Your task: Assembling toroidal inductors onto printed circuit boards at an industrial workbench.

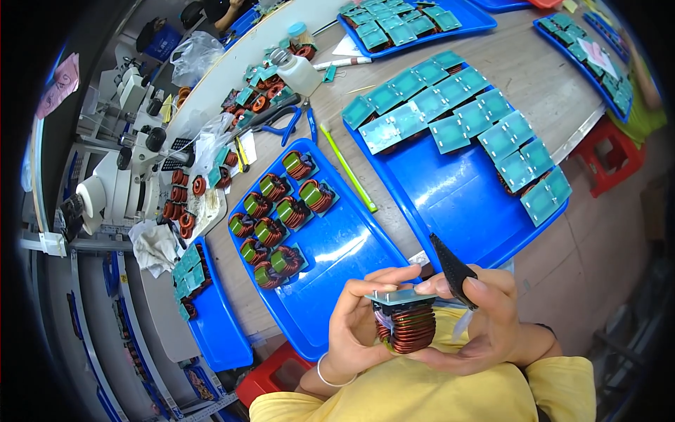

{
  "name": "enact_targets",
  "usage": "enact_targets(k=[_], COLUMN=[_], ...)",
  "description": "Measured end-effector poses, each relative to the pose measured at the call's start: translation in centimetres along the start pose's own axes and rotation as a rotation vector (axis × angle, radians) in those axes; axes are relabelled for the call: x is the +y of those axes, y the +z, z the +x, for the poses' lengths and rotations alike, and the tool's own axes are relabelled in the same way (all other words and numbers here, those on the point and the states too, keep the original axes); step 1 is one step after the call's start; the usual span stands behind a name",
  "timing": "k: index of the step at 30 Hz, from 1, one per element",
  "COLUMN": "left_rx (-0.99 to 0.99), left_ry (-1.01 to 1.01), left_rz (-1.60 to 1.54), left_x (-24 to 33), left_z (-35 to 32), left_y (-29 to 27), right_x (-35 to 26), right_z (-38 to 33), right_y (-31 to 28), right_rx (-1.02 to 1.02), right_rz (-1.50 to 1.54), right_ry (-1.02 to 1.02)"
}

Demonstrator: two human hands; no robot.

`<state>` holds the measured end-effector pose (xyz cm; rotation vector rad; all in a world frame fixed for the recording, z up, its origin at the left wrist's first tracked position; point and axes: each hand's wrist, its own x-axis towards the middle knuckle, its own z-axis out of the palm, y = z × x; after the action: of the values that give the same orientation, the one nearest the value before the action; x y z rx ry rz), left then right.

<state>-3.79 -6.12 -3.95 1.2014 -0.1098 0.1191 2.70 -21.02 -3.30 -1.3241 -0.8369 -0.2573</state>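
Observation:
In front of my chest, a copper-wound coil (413,329) with a pale green circuit board (401,296) on top is held up. My left hand (349,330) is closed round its left side, with fingers at the board's edge. My right hand (496,316) grips a black tapered tool (451,266) with a textured surface; its exact kind I cannot make out. The right thumb and fingertips also meet the coil's right side and the board. A small translucent piece (462,325) shows between the right fingers, partly hidden.
Beyond my hands lie a blue tray (337,260) with several upturned coils and another blue tray (457,211) with boards in rows. A yellow-green stick (348,169), blue-handled pliers (285,126) and a white bottle (299,74) lie farther off. A microscope (105,186) stands left.

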Motion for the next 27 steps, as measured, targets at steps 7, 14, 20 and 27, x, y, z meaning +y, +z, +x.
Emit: enact_targets(k=[7, 14, 20, 27], left_rx=[0.048, 0.091, 0.084, 0.192], left_ry=[-0.119, -0.251, -0.151, -0.42], left_rz=[-0.04, -0.133, -0.167, -0.426], left_x=[0.3, 0.4, 0.8, 1.6], left_z=[-0.3, -0.5, -0.9, -1.1], left_y=[0.4, 0.3, -0.4, 0.7], right_x=[-0.3, -0.2, -0.2, 0.0], right_z=[0.6, 1.0, 1.2, 1.5], right_y=[0.1, 0.4, 0.1, -0.1], right_rx=[0.014, 0.022, -0.1, -0.253], right_rz=[-0.049, -0.025, -0.137, -0.138], right_ry=[-0.011, -0.074, -0.088, -0.084])
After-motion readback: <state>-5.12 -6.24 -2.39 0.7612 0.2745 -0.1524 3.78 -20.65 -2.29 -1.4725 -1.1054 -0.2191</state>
